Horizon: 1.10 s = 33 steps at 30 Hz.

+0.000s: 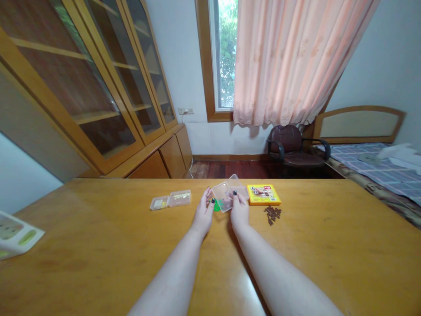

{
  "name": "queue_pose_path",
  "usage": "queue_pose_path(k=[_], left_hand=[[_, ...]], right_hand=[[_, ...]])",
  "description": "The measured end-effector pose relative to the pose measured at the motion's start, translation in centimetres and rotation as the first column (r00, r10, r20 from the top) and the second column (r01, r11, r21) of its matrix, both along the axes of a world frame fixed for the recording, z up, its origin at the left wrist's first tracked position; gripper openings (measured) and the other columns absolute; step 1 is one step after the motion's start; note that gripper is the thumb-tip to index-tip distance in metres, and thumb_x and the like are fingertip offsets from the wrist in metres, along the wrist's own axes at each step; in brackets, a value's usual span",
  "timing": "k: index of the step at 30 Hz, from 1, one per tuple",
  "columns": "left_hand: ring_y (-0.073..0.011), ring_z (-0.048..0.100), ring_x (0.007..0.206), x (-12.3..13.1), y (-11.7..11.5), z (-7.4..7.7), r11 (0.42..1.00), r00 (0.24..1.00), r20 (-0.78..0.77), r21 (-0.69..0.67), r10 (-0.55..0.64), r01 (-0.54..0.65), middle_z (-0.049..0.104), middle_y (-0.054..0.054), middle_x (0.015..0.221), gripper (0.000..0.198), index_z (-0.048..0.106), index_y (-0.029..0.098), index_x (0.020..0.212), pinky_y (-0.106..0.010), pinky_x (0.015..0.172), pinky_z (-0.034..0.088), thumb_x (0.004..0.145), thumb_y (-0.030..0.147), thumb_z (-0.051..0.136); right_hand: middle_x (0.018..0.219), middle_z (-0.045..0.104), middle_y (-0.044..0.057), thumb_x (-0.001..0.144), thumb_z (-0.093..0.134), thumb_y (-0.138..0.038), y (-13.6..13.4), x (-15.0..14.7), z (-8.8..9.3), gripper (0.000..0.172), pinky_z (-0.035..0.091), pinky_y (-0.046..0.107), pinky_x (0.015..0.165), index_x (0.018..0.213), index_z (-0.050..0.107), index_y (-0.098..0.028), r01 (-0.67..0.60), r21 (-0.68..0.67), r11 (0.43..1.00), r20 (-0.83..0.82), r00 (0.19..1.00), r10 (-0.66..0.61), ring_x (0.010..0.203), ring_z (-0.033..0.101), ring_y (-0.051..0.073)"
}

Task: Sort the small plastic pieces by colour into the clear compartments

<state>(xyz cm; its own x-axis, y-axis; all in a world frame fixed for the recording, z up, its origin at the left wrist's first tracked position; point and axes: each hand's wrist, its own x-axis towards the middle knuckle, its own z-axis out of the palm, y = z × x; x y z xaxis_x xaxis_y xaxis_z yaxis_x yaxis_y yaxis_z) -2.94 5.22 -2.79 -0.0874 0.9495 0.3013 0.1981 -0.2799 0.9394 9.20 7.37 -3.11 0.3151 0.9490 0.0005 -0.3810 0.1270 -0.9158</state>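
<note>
My right hand (240, 210) grips a clear plastic box (222, 195), its dark-nailed thumb on the near side; the box is tilted above the table. Close to the box's left corner is my left hand (203, 213), thumb and fingers apart; whether they touch the box is hard to see. Small green pieces (217, 205) lie between the hands, partly hidden. Behind the held box another clear container (242, 191) is partly covered. Right of my right hand, a yellow picture box (264, 195) lies flat, with a pile of small brown pieces (272, 214) in front.
Two shallow clear containers (180, 198) with pale and yellow pieces sit on the wooden table (131, 250) at left. A white holder (19, 235) stands at the far left. Beyond the table are a glass-door cabinet (98, 79), a brown armchair (296, 147) and a bed (375, 162).
</note>
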Motion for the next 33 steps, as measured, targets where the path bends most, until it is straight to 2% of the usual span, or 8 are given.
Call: queue_pose_path(k=[2,4,6,8,12,16,25,33], left_hand=[[-0.0261,0.024,0.137,0.0,-0.4,0.0,0.999,0.930,-0.367,0.020,0.035,-0.030,0.033,-0.010,0.148,0.053,0.041,0.024,0.135,-0.049,0.113,0.012,0.085,0.042,0.048],[-0.0284,0.012,0.141,0.3,-0.8,-0.1,1.000,0.781,-0.624,-0.023,-0.030,0.020,0.026,-0.006,0.151,0.052,0.045,0.027,0.133,-0.053,0.112,-0.003,0.083,0.041,0.051],[-0.0302,0.008,0.141,0.8,-1.1,-0.3,0.994,0.672,-0.732,-0.068,-0.108,0.086,0.024,-0.005,0.151,0.053,0.046,0.029,0.133,-0.056,0.109,-0.010,0.082,0.041,0.052],[-0.0317,0.011,0.140,1.4,-1.1,-0.5,0.987,0.638,-0.755,-0.087,-0.153,0.134,0.028,-0.007,0.149,0.053,0.046,0.029,0.132,-0.057,0.109,-0.010,0.081,0.043,0.053],[-0.0334,0.018,0.139,2.1,-0.6,-1.0,0.989,0.632,-0.761,-0.103,-0.144,0.102,0.037,-0.011,0.145,0.054,0.048,0.025,0.132,-0.058,0.109,-0.008,0.081,0.044,0.051],[-0.0316,0.023,0.137,2.1,-0.2,-1.1,0.990,0.592,-0.795,-0.135,-0.133,0.042,0.034,-0.014,0.146,0.060,0.042,0.021,0.136,-0.054,0.111,-0.003,0.082,0.047,0.048],[-0.0357,0.022,0.137,1.7,-0.5,-1.9,0.986,0.617,-0.785,-0.134,-0.046,-0.097,0.032,-0.019,0.145,0.067,0.042,0.015,0.135,-0.055,0.111,0.006,0.078,0.048,0.052],[-0.0304,0.039,0.129,0.7,0.2,-1.2,0.990,0.757,-0.653,-0.088,0.029,-0.114,0.049,-0.015,0.136,0.044,0.056,0.018,0.120,-0.049,0.111,0.017,0.079,0.035,0.054]], right_hand=[[0.095,0.070,0.012,0.077,0.049,-0.048,0.2,0.6,0.1,0.041,0.051,0.028,0.056,0.096,0.061,-0.014,0.085,-0.041,0.996,-0.017,0.996,-0.086,0.066,0.066,0.019],[0.102,0.069,0.013,0.080,0.044,-0.049,0.4,1.1,0.2,0.044,0.049,0.024,0.050,0.101,0.059,-0.014,0.140,-0.071,0.988,-0.033,0.989,-0.143,0.065,0.066,0.017],[0.106,0.068,0.013,0.081,0.041,-0.047,0.5,1.3,0.2,0.044,0.047,0.022,0.046,0.104,0.058,-0.014,0.169,-0.091,0.981,-0.049,0.984,-0.173,0.063,0.066,0.015],[0.105,0.068,0.013,0.081,0.041,-0.045,0.4,1.4,0.3,0.042,0.046,0.021,0.046,0.104,0.058,-0.014,0.184,-0.106,0.977,-0.057,0.980,-0.190,0.060,0.065,0.014],[0.103,0.069,0.013,0.080,0.040,-0.044,0.4,1.2,0.2,0.042,0.045,0.022,0.045,0.100,0.060,-0.013,0.185,-0.111,0.976,-0.020,0.982,-0.188,0.057,0.063,0.013],[0.105,0.068,0.013,0.081,0.038,-0.047,0.5,1.1,0.1,0.045,0.043,0.022,0.043,0.098,0.060,-0.012,0.175,-0.114,0.978,0.007,0.984,-0.176,0.053,0.060,0.012],[0.100,0.070,0.013,0.081,0.038,-0.044,0.4,1.6,1.1,0.045,0.041,0.023,0.040,0.100,0.061,-0.011,0.218,-0.139,0.966,0.008,0.976,-0.219,0.048,0.056,0.012],[0.096,0.071,0.013,0.080,0.041,-0.045,1.0,2.7,1.2,0.045,0.039,0.022,0.038,0.099,0.063,-0.011,0.235,-0.134,0.963,0.044,0.972,-0.231,0.043,0.050,0.010]])
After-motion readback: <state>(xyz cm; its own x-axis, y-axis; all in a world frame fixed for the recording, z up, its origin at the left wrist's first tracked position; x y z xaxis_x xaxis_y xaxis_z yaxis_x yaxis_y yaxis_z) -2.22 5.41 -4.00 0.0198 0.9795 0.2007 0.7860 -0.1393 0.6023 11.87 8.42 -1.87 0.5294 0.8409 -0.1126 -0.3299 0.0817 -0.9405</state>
